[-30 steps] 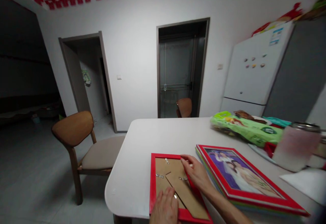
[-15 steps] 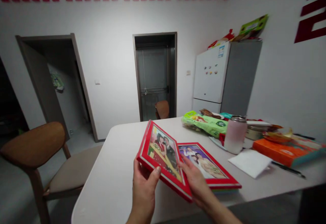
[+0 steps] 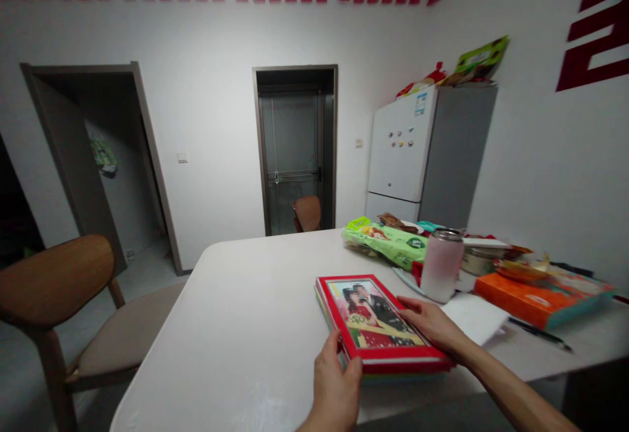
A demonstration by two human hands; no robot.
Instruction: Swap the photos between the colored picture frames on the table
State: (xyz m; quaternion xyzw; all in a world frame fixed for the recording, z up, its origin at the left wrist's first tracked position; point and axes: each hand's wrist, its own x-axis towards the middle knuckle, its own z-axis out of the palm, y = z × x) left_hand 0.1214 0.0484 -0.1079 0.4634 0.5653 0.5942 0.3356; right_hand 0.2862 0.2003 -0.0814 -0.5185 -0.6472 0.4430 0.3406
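A red picture frame [image 3: 393, 358] with a photo of two people lies flat on top of a stack of frames on the white table [image 3: 236, 327]. My left hand [image 3: 337, 376] grips its near left corner, thumb on the front edge and fingers along the left side. My right hand [image 3: 430, 327] holds the right edge, fingers reaching over the border onto the photo. The frame below is mostly covered; only its edges show at the left and front.
Right of the frames are a white paper [image 3: 474, 317], a pink-white bottle [image 3: 442, 265], an orange box [image 3: 535, 294] and a black pen [image 3: 540, 335]. A green package [image 3: 386, 242] lies behind. A wooden chair [image 3: 59, 281] stands at the left.
The tilted red picture frame has moved right and down, and now lies flat over the other frame, hiding its photo. Both hands moved right with it.
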